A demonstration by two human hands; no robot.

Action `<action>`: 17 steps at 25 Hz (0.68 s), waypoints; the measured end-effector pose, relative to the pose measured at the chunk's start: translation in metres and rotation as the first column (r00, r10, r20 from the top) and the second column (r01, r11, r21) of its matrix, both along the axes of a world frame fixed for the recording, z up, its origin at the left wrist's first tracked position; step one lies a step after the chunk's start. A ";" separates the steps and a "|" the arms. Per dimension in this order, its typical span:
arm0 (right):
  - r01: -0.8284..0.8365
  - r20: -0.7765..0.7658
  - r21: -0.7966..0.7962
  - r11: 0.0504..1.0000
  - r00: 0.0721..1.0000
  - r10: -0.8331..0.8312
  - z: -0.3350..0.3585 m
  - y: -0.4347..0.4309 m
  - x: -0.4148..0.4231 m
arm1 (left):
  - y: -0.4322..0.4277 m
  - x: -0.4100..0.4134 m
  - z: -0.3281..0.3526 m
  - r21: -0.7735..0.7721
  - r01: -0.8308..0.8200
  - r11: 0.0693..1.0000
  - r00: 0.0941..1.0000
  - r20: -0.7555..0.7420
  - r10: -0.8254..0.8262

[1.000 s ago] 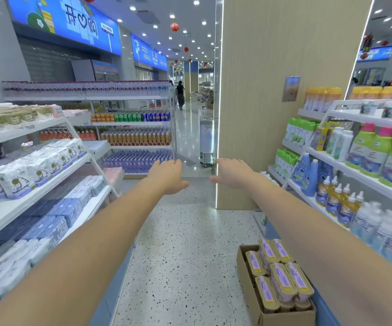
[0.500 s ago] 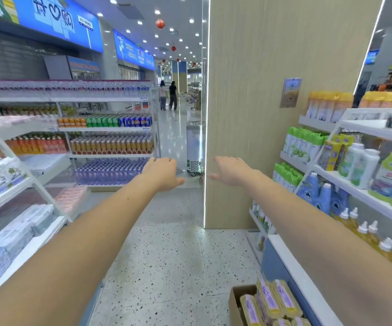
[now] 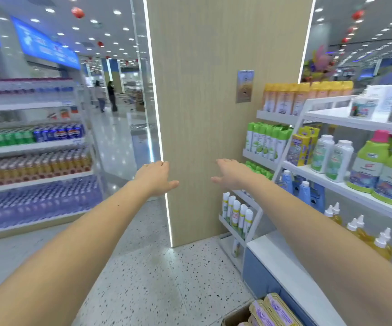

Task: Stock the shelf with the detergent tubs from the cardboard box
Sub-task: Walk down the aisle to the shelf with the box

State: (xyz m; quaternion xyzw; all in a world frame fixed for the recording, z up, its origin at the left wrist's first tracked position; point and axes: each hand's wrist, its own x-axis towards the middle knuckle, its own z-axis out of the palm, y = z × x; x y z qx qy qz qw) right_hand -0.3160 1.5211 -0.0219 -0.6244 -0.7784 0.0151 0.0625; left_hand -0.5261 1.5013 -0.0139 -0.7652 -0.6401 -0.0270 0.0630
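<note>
Both my arms stretch forward at chest height in front of a beige pillar. My left hand (image 3: 155, 178) is palm down with fingers apart and holds nothing. My right hand (image 3: 231, 174) is likewise spread and bare. At the bottom edge, right of centre, a corner of the cardboard box (image 3: 236, 316) shows on the floor, with the yellow-and-purple detergent tubs (image 3: 275, 310) standing in it. The white shelf (image 3: 282, 262) at knee height on the right has a bare stretch beside the box.
The beige pillar (image 3: 213, 114) stands straight ahead. Right-hand shelves hold green bottles (image 3: 373, 168), white bottles and yellow squeeze bottles (image 3: 359, 231). A drinks rack (image 3: 37, 161) fills the left. Speckled floor (image 3: 155, 278) lies between. Two people (image 3: 106, 96) stand far down the aisle.
The view has swung right and up: the box has slid to the bottom edge and the left shelving has left the frame. Both hands stay outstretched and holding nothing.
</note>
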 end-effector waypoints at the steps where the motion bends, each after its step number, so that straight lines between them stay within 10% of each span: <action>1: 0.047 -0.010 0.000 0.999 0.999 -0.047 0.001 0.012 0.001 | 0.021 0.000 0.002 -0.004 0.040 0.999 0.999 0.005 -0.040; 17: 0.665 -0.008 -0.128 0.735 0.741 -0.672 -0.068 0.023 0.173 | 0.176 0.202 -0.066 -0.132 0.658 0.742 0.753 0.096 -0.651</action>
